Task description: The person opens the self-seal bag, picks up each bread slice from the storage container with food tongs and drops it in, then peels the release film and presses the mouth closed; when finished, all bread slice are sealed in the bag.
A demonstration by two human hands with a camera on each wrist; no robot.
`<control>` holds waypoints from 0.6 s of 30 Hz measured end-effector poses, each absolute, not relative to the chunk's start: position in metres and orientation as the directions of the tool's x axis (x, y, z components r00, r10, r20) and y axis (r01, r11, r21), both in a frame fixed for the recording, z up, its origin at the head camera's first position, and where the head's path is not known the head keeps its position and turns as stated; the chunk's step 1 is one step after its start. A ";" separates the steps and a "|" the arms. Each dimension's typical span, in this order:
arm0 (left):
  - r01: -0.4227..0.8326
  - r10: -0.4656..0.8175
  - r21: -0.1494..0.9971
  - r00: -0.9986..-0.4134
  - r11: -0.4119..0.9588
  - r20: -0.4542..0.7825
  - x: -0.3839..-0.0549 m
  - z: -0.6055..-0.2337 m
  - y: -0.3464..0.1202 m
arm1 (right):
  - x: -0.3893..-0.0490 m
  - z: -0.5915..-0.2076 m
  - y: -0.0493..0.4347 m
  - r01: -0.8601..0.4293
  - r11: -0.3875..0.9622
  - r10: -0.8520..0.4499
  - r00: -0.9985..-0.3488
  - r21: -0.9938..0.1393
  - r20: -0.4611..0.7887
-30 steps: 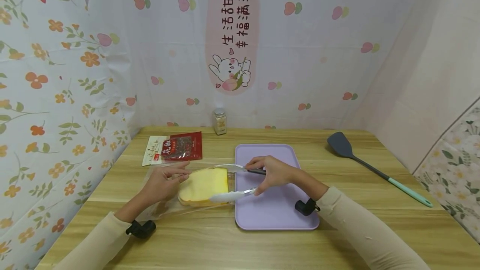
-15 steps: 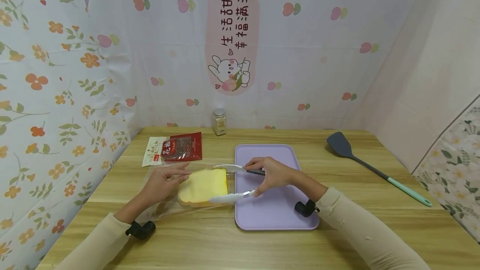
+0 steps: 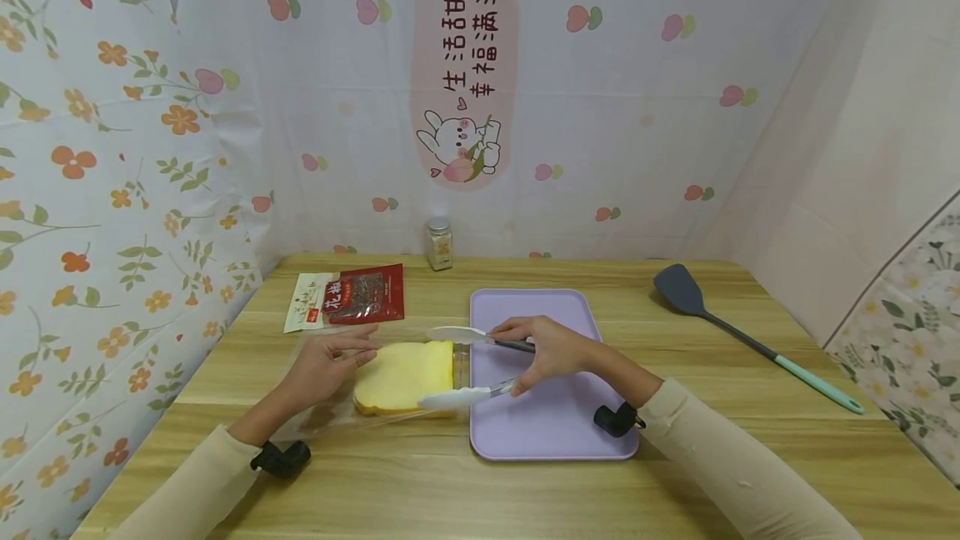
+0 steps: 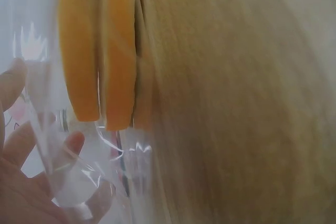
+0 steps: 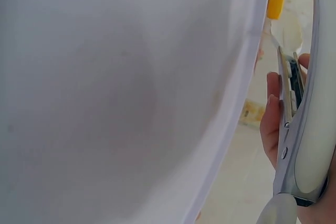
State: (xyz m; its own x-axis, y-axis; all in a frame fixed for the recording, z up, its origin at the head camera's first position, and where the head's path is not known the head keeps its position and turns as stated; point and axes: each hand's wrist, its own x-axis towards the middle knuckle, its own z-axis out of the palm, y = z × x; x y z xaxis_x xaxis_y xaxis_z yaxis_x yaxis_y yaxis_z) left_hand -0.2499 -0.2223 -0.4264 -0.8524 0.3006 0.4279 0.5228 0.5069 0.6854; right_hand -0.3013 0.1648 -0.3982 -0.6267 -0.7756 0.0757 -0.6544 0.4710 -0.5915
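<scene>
Yellow toy-like bread slices (image 3: 408,375) lie stacked in a clear plastic bag (image 3: 330,419), left of the lilac tray (image 3: 555,432). In the left wrist view, the crust edges of the slices (image 4: 119,51) show side by side through the film. My left hand (image 3: 324,367) holds the bag's film between thumb and fingers, beside the bread's left end. My right hand (image 3: 551,350) grips the tongs (image 3: 457,397) over the tray. Their white tips are spread apart, one at the far side of the bread and one at the near side. Whether they touch the bread is unclear.
Behind the bag lies a red and white spice packet (image 3: 363,294). A small glass seasoning jar (image 3: 440,244) stands at the table's back edge. On the right rests a spatula (image 3: 738,330) with a mint handle. Patterned cloths hang behind and at both sides.
The tongs' tips have spread slightly wider, and the top bread slice has shifted a little toward the near side. The left hand has hardly moved.
</scene>
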 end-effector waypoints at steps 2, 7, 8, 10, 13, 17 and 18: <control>0.518 0.297 0.690 -0.856 0.506 0.424 -0.250 -0.426 -0.222 | -0.299 -0.397 0.166 -0.659 0.473 -0.773 -0.629 -0.585 0.084; 0.514 0.299 0.693 -0.858 0.505 0.419 -0.250 -0.424 -0.221 | -0.294 -0.396 0.170 -0.660 0.480 -0.762 -0.640 -0.578 0.098; 0.517 0.301 0.691 -0.856 0.505 0.421 -0.250 -0.424 -0.221 | -0.293 -0.396 0.170 -0.659 0.481 -0.760 -0.642 -0.579 0.099; 0.521 0.304 0.687 -0.853 0.506 0.424 -0.250 -0.425 -0.221 | -0.291 -0.395 0.172 -0.660 0.479 -0.759 -0.642 -0.579 0.104; 0.526 0.307 0.687 -0.850 0.501 0.427 -0.250 -0.426 -0.222 | -0.290 -0.395 0.176 -0.671 0.474 -0.763 -0.636 -0.570 0.116; 0.524 0.311 0.694 -0.852 0.494 0.421 -0.249 -0.427 -0.223 | -0.289 -0.394 0.183 -0.684 0.470 -0.766 -0.630 -0.558 0.128; 0.523 0.313 0.697 -0.852 0.491 0.419 -0.249 -0.427 -0.223 | -0.288 -0.393 0.185 -0.681 0.472 -0.765 -0.632 -0.560 0.125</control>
State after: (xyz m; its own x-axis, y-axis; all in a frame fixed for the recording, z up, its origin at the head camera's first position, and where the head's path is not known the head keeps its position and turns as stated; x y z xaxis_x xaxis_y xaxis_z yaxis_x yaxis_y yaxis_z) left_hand -0.2492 -0.2232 -0.4273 -0.8525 0.3126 0.4190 0.5226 0.4914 0.6967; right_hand -0.2882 0.1853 -0.3931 -0.6323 -0.7646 0.1254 -0.6813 0.4716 -0.5599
